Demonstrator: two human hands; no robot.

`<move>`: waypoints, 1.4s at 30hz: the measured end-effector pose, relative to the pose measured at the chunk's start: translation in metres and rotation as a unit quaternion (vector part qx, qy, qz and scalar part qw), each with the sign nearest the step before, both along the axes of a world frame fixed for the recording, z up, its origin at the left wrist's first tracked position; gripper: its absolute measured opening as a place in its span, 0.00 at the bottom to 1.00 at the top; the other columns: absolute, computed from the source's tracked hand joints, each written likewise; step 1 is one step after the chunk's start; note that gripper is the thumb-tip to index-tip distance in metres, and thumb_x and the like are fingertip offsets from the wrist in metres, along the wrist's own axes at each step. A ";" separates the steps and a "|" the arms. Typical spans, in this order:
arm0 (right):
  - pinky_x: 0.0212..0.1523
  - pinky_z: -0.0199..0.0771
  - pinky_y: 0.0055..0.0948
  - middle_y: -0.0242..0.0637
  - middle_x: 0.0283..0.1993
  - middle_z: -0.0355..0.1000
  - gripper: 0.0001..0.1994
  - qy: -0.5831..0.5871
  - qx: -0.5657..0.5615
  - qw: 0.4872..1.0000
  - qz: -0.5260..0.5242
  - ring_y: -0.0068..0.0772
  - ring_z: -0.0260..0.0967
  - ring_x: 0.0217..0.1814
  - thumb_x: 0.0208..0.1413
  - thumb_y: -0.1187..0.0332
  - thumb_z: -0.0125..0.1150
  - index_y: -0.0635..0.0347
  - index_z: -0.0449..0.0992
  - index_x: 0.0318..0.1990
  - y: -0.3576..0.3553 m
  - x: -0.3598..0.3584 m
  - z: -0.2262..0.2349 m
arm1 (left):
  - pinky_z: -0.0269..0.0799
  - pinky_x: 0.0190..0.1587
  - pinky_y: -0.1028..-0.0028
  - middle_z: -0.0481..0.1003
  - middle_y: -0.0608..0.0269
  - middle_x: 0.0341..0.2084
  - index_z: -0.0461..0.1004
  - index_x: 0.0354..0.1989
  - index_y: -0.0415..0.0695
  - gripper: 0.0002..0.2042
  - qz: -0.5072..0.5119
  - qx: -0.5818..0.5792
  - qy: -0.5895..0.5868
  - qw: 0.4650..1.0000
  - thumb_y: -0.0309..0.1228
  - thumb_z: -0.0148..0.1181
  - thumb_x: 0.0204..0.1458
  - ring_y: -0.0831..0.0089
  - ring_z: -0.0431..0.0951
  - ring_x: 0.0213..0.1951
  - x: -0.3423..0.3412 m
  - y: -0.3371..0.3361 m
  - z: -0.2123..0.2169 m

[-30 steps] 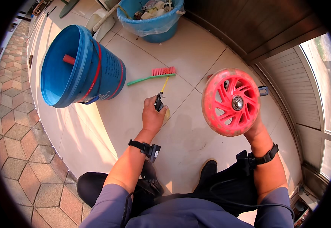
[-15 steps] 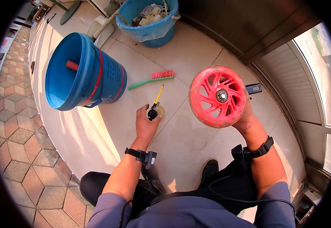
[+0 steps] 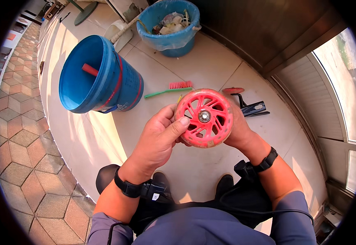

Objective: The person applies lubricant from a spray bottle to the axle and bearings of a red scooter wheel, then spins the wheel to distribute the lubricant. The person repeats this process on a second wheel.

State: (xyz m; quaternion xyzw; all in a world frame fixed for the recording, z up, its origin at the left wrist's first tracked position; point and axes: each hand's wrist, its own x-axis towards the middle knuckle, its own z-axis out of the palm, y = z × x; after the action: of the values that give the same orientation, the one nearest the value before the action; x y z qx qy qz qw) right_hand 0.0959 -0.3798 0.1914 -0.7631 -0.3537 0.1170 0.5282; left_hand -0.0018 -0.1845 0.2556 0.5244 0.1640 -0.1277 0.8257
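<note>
A red spoked scooter wheel point(image 3: 218, 130), with a worn, dirty tread and a metal bearing at its hub, is held up in front of me, face toward me. My left hand point(image 3: 161, 134) grips its left rim, thumb on the front and fingers behind. My right hand point(image 3: 240, 132) holds the wheel from the right; its fingers are hidden behind it. Just past the rim shows the tip of a thin yellow rod point(image 3: 179, 98), the rest hidden. On the floor beyond lies a green-handled scrubbing brush point(image 3: 180, 85) with red bristles.
A blue bucket point(image 3: 131, 87) with a red stick inside lies tipped at the left. Behind it stands a blue bin point(image 3: 174, 51) with a plastic liner and rubbish. Black metal parts point(image 3: 253, 108) and a red disc point(image 3: 233, 90) lie at the right, near the wall.
My left hand has left the black-ended yellow rod on the floor and taken hold of the wheel. My right hand has brought the wheel left and nearer, uncovering the red disc and more black parts.
</note>
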 end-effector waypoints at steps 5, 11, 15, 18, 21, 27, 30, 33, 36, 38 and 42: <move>0.48 0.77 0.39 0.40 0.47 0.79 0.24 -0.100 -0.024 0.995 0.016 0.46 0.76 0.48 0.45 0.64 0.76 0.57 0.77 0.52 0.000 0.001 -0.002 | 0.75 0.37 0.78 0.78 0.62 0.44 0.68 0.64 0.34 0.21 0.001 0.016 -0.011 1.000 0.31 0.57 0.66 0.81 0.77 0.39 0.003 0.016 -0.003; 0.50 0.76 0.39 0.43 0.46 0.78 0.22 0.061 -0.186 0.973 0.125 0.48 0.75 0.48 0.50 0.61 0.72 0.54 0.77 0.52 -0.016 0.012 -0.008 | 0.73 0.37 0.79 0.78 0.64 0.42 0.70 0.63 0.35 0.21 -0.015 0.036 -0.004 0.999 0.33 0.58 0.65 0.82 0.77 0.38 0.005 0.034 -0.003; 0.49 0.76 0.38 0.45 0.46 0.78 0.24 0.068 -0.163 0.970 0.168 0.46 0.75 0.47 0.53 0.59 0.70 0.55 0.75 0.57 -0.019 0.016 -0.008 | 0.73 0.37 0.79 0.78 0.65 0.42 0.70 0.62 0.36 0.21 -0.008 0.046 -0.001 0.999 0.34 0.58 0.65 0.82 0.76 0.38 0.004 0.037 -0.002; 0.45 0.77 0.36 0.44 0.46 0.78 0.31 0.177 -0.143 0.958 0.177 0.39 0.77 0.43 0.55 0.58 0.70 0.56 0.68 0.65 -0.026 0.009 -0.017 | 0.73 0.38 0.79 0.78 0.66 0.42 0.70 0.63 0.36 0.21 -0.002 0.045 -0.010 0.999 0.34 0.57 0.65 0.82 0.76 0.38 0.004 0.045 0.000; 0.39 0.77 0.32 0.41 0.45 0.77 0.37 0.357 -0.157 0.899 0.200 0.32 0.76 0.35 0.56 0.58 0.70 0.58 0.61 0.70 -0.021 0.008 -0.004 | 0.74 0.39 0.78 0.78 0.66 0.43 0.69 0.64 0.37 0.21 0.002 0.068 -0.017 0.998 0.34 0.56 0.66 0.81 0.77 0.39 0.002 0.051 0.003; 0.28 0.74 0.28 0.38 0.41 0.73 0.36 0.428 -0.101 0.887 0.145 0.25 0.71 0.24 0.57 0.61 0.68 0.67 0.59 0.68 -0.016 0.003 0.005 | 0.76 0.35 0.78 0.79 0.60 0.43 0.58 0.72 0.37 0.28 0.027 0.108 -0.051 0.992 0.38 0.54 0.67 0.77 0.80 0.36 0.004 0.059 0.005; 0.27 0.73 0.27 0.37 0.39 0.72 0.35 0.432 -0.074 0.892 0.105 0.25 0.70 0.24 0.58 0.61 0.68 0.67 0.59 0.68 -0.007 -0.007 0.009 | 0.77 0.33 0.77 0.79 0.57 0.41 0.52 0.75 0.37 0.32 0.042 0.108 -0.058 0.992 0.39 0.53 0.68 0.75 0.82 0.32 0.002 0.055 0.007; 0.26 0.72 0.26 0.37 0.40 0.72 0.35 0.411 -0.070 0.905 0.078 0.24 0.70 0.23 0.59 0.61 0.67 0.66 0.58 0.69 -0.002 -0.015 0.002 | 0.77 0.33 0.77 0.79 0.57 0.37 0.51 0.75 0.38 0.32 0.082 0.095 -0.096 0.987 0.36 0.55 0.67 0.73 0.82 0.30 -0.006 0.034 0.004; 0.31 0.74 0.26 0.36 0.45 0.70 0.36 0.411 -0.024 0.910 0.049 0.23 0.72 0.34 0.60 0.63 0.66 0.65 0.56 0.71 -0.002 -0.013 -0.004 | 0.77 0.33 0.76 0.78 0.58 0.33 0.58 0.70 0.36 0.27 0.000 0.214 -0.258 0.942 0.30 0.57 0.64 0.72 0.81 0.28 -0.050 0.001 -0.004; 0.34 0.74 0.26 0.36 0.49 0.69 0.36 0.399 0.015 0.917 0.012 0.22 0.71 0.41 0.61 0.65 0.66 0.65 0.55 0.71 -0.001 -0.005 -0.003 | 0.76 0.33 0.75 0.76 0.59 0.31 0.61 0.66 0.35 0.23 -0.111 0.312 -0.343 0.879 0.26 0.57 0.63 0.73 0.79 0.28 -0.058 -0.001 -0.010; 0.34 0.75 0.27 0.35 0.48 0.69 0.34 0.343 0.030 0.939 -0.014 0.22 0.69 0.41 0.61 0.69 0.65 0.66 0.55 0.71 0.000 -0.011 -0.004 | 0.76 0.42 0.73 0.76 0.57 0.40 0.63 0.63 0.36 0.18 0.034 0.254 -0.240 0.936 0.26 0.52 0.67 0.72 0.80 0.38 -0.050 0.004 -0.010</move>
State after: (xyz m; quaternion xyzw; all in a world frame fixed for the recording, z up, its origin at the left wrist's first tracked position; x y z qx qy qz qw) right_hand 0.0854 -0.3797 0.1872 -0.6653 -0.1440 0.3538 0.6415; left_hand -0.0520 -0.1804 0.2460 0.7258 0.0060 0.0756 0.6837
